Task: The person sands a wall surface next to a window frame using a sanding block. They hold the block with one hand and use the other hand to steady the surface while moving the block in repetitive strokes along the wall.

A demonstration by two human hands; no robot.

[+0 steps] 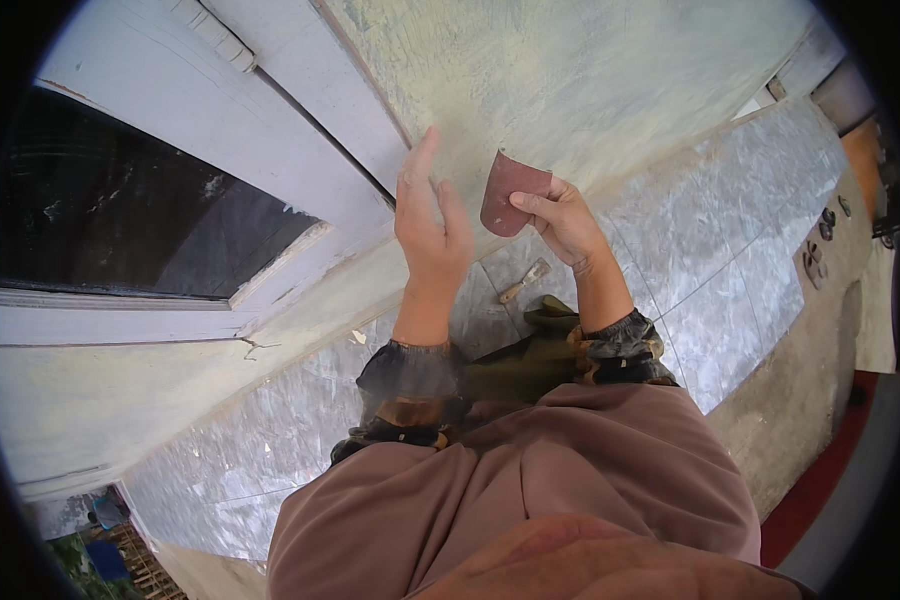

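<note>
My right hand (566,217) holds a curved piece of reddish-brown sandpaper (511,193), thumb on the near face and fingers behind. To its left, my left hand (433,214) is raised with fingers extended and the thumb apart, holding nothing; it is slightly blurred. Whether it touches the wall cannot be told. Behind both hands rises a pale yellow-green wall (570,82) with a patchy, scuffed surface. A scraper with a worn handle (525,280) lies on the tiled floor below the sandpaper, between my forearms.
On the left are a white-painted wooden frame (330,135) and a dark glass pane (120,202). Grey floor tiles (720,277) bear whitish dust and marks. Several sandals (814,259) lie near the floor's far right edge. A thin twig-like piece (251,347) sticks out beneath the frame.
</note>
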